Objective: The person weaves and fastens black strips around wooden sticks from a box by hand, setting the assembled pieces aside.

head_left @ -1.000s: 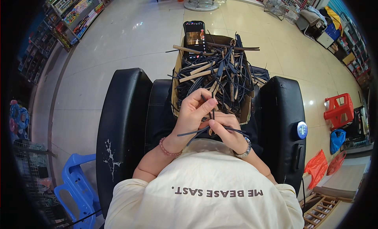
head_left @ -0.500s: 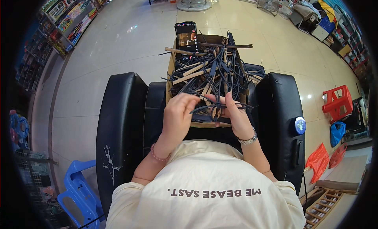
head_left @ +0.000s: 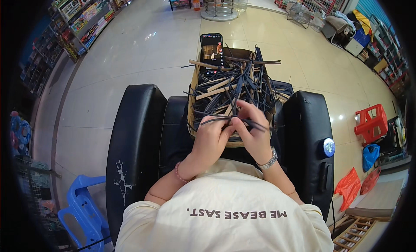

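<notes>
- Held over the near end of a cardboard box (head_left: pixel 194 81): dark strips (head_left: pixel 221 118), crossed at the fingertips, loose ends spread to both sides.
- At the left hand (head_left: pixel 211 135): fingers together, clamped on the strips close by the crossing.
- At the right hand (head_left: pixel 255 137): thumb tip against the crossing, forefinger lifted and blurred; cannot tell whether clamped.
- On progress, as a judgement: strips brought together and crossed, so partway along with this piece; ends not yet secured, by the look of it. Tightness of any knot: cannot tell.
- Beyond the hands, inside the box: a heaped pile (head_left: pixel 247 85) of dark and tan strips; cannot tell worked pieces from unworked.
- At the box's far left corner: a phone (head_left: pixel 212 53), screen lit.
- To either side: black armrests (head_left: pixel 134 139), the left one scuffed.
- Farther out, on the tiled floor (head_left: pixel 104 92): a blue stool (head_left: pixel 89 208) to the left, a red stool (head_left: pixel 381 120) to the right.
</notes>
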Tool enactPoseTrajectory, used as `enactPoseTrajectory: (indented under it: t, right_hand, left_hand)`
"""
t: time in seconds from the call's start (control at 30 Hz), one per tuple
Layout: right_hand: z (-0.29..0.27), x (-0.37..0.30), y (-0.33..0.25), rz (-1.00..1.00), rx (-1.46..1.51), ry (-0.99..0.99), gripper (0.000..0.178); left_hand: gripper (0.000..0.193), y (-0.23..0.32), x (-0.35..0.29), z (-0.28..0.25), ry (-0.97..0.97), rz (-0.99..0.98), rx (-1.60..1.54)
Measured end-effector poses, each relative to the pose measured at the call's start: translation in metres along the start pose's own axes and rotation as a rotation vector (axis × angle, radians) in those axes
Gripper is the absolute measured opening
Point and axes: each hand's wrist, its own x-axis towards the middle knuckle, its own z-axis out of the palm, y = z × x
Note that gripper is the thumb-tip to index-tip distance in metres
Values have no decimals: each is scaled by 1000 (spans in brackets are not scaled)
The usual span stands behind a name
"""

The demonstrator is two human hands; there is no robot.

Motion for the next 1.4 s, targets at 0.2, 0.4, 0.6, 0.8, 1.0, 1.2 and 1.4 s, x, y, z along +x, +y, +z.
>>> enactPoseTrajectory:
  t: [0.2, 0.4, 0.6, 0.8, 1.0, 1.2, 1.4]
  right_hand:
    - [-4, -6, 7, -74, -32, -1, 11]
    - [7, -18, 16, 165, 377, 2, 9]
    - [7, -20, 14, 155, 649, -102, 14]
    - [-6, -17, 11, 476, 884, -110, 24]
    - [-4, -7, 19, 447, 635, -98, 14]
    - [5, -6, 24, 298, 510, -4, 15]
    - [5, -9, 20, 273, 508, 19, 22]
  left_hand:
    - [15, -3, -3, 2, 86, 90, 63]
    - [16, -1, -6, 2, 52, -10, -90]
    - [19, -7, -9, 0, -30, -378, -687]
    - [30, -17, -1, 2, -87, -429, -865]
    - [28, -13, 3, 0, -181, -389, -565]
    - [30, -7, 5, -4, -264, -134, -64]
    - [27, -3, -3, 5, -179, -151, -115]
